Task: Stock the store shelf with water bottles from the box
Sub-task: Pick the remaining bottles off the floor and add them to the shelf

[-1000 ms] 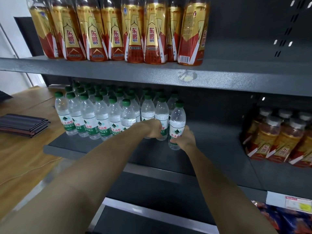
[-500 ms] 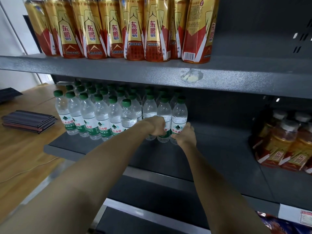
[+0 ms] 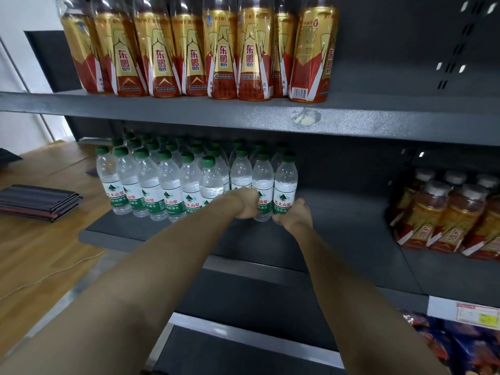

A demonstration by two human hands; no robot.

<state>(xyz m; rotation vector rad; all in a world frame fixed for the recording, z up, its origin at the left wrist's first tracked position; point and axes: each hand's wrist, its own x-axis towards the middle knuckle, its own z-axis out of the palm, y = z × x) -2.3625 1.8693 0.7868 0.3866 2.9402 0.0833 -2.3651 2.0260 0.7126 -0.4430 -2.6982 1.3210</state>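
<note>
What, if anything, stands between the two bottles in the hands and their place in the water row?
Nothing visible does. The left hand and right hand grip two water bottles already standing on the middle shelf at the row's right end; bare shelf lies to their right.

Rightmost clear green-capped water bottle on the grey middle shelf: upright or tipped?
Upright. The rightmost clear green-capped water bottle has its cap directly above its label, level with its neighbours; the right hand grips its base.

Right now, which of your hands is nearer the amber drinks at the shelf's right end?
Right. The right hand grips the end water bottle, toward the amber drinks; the left hand is farther left.
</note>
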